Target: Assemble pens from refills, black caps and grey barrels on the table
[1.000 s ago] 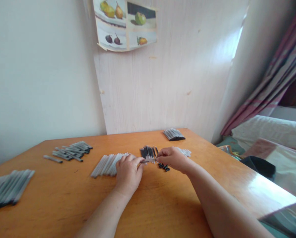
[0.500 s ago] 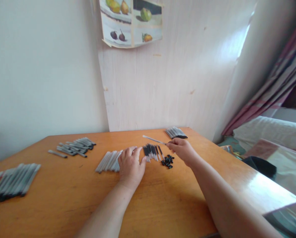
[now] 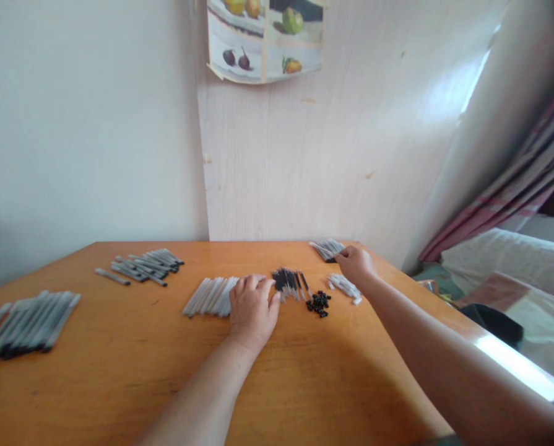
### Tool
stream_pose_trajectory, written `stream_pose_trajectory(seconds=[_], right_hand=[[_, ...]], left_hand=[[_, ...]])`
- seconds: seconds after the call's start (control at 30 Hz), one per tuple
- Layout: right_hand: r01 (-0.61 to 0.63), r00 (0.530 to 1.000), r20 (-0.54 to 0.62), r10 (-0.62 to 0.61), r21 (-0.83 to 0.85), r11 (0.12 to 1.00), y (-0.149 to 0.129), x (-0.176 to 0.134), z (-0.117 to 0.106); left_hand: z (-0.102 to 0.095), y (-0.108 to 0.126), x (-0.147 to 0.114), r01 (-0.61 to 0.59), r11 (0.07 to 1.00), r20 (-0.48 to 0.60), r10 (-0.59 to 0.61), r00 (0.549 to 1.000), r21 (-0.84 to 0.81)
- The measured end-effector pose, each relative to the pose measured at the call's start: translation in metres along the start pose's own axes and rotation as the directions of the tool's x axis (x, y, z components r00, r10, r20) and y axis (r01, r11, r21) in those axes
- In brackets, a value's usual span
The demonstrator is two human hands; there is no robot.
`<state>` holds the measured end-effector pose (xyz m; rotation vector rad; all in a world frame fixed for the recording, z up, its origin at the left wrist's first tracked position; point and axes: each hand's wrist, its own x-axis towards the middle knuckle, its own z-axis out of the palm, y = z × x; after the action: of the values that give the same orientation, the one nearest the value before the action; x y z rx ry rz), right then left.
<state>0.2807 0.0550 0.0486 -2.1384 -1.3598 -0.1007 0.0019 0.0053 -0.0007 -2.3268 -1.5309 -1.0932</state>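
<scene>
My left hand point(image 3: 253, 308) rests with fingers spread and slightly bent, at the right end of a row of clear white pen barrels point(image 3: 207, 297), partly covering it. My right hand point(image 3: 356, 264) is reached out to the back right, fingers pinched on a thin pale pen point(image 3: 322, 249) over a bundle of pens with black ends point(image 3: 335, 245). Between the hands lie dark-tipped ink refills point(image 3: 286, 284) and a small heap of black plugs point(image 3: 319, 302). Small white pieces, perhaps caps point(image 3: 345, 286), lie just below my right hand.
Black-ended pens point(image 3: 149, 266) lie loosely at the back left, and another row of them point(image 3: 30, 323) is at the left front. The wooden table point(image 3: 165, 384) meets a wall with a fruit picture point(image 3: 265, 40). A bed and a black object point(image 3: 494, 323) are right of the table.
My right hand has moved back and right with the pen, from above the black plugs to the far bundle, uncovering the white pieces. My left hand stays by the barrels. The view has shifted slightly.
</scene>
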Motion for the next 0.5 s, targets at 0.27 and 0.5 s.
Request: stream_pose_trajectory(seconds=[0.27,0.5], right_hand=[[-0.034,0.994,0.092,0.053,-0.198,0.980,-0.004,0.034,0.030],[0.000,0.993,0.114,0.028,-0.240,0.971,-0.017,0.057,0.053]], left_hand=[[-0.002,0.000,0.000,-0.004,1.000,0.003,0.004,1.000,-0.015],[-0.001,-0.001,0.000,-0.013,0.999,0.002,0.013,1.000,-0.039]])
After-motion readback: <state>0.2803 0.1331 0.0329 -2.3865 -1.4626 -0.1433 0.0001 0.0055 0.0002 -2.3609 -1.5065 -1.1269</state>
